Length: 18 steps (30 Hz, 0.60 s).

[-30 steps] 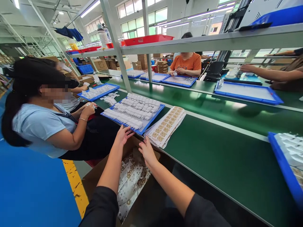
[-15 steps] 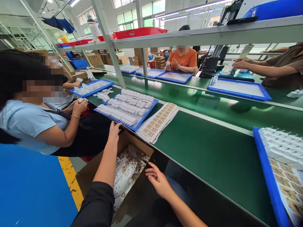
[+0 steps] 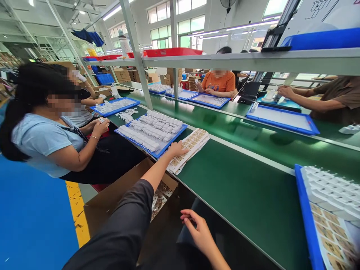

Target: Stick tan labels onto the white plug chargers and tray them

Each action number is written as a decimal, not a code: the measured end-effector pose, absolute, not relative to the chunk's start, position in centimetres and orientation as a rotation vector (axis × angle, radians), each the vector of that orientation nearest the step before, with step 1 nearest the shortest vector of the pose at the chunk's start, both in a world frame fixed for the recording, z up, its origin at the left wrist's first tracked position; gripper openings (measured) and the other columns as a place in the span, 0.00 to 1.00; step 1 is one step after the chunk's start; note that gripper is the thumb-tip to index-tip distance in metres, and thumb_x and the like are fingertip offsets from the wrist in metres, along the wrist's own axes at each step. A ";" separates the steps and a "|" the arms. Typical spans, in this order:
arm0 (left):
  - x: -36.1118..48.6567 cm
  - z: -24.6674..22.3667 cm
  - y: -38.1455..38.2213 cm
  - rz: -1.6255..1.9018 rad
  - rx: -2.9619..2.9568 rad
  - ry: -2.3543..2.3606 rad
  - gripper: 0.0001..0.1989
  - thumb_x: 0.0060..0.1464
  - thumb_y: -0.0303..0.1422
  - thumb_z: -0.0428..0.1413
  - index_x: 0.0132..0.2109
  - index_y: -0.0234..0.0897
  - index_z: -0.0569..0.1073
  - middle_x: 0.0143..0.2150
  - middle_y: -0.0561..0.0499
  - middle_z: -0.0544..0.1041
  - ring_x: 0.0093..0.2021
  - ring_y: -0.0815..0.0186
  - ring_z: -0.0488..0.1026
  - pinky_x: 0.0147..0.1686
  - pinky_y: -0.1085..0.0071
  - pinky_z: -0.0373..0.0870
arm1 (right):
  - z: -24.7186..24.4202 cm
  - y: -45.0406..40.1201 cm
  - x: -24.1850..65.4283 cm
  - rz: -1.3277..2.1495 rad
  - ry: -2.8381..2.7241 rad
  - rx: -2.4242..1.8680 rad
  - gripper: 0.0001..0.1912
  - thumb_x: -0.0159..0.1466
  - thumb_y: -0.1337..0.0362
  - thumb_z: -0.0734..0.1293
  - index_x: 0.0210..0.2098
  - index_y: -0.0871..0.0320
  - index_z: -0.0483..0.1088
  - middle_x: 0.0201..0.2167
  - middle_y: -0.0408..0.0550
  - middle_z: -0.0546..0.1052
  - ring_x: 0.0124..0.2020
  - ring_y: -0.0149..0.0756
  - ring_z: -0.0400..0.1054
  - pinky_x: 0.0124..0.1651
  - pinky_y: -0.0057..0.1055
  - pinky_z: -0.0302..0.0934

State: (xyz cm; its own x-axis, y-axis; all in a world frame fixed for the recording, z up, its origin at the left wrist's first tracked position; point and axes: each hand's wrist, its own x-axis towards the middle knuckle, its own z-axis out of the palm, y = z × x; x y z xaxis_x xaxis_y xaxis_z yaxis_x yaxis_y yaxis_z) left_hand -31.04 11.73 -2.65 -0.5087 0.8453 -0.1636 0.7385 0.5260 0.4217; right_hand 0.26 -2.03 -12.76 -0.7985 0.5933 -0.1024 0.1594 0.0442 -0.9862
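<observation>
My left hand (image 3: 177, 149) rests over a stack of sticker sheets (image 3: 194, 144), its fingers stretched out along the tan squares. These sheets lie on the green table beside a blue tray (image 3: 163, 153). Rows of white plastic parts (image 3: 146, 139) fill that tray. Lower down, over my lap and short of the table edge, my right hand (image 3: 200, 229) hangs with loosely bent fingers and nothing in it.
Below the table edge stands a cardboard box (image 3: 112, 200) of paper scraps. At right is another blue tray (image 3: 305, 221) with white parts and sticker sheets. A co-worker (image 3: 56, 138) sits at left; others work across the green belt. A shelf (image 3: 253, 62) runs overhead.
My left hand has moved from above the scrap box, near the tray's front edge, forward and right onto the sticker sheets. My right hand has shifted slightly down and right, its fingers more bent.
</observation>
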 end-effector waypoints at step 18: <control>-25.1 -2.0 11.1 0.297 1.279 2.507 0.40 0.56 0.59 0.52 0.66 0.38 0.62 0.68 0.33 0.65 0.69 0.44 0.60 0.63 0.50 0.62 | -17.6 -0.9 2.8 1.829 -1.827 -0.821 0.24 0.58 0.38 0.70 0.45 0.45 0.82 0.38 0.51 0.85 0.43 0.54 0.80 0.49 0.46 0.73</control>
State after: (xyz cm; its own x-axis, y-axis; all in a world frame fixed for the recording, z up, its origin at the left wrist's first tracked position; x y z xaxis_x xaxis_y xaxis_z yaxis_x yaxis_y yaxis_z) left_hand -25.06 11.10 -1.95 -0.5533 0.8136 -0.1787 0.7494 0.5799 0.3196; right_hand 2.78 -0.89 -17.55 -0.7343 0.6700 -0.1092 0.1086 -0.0428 -0.9932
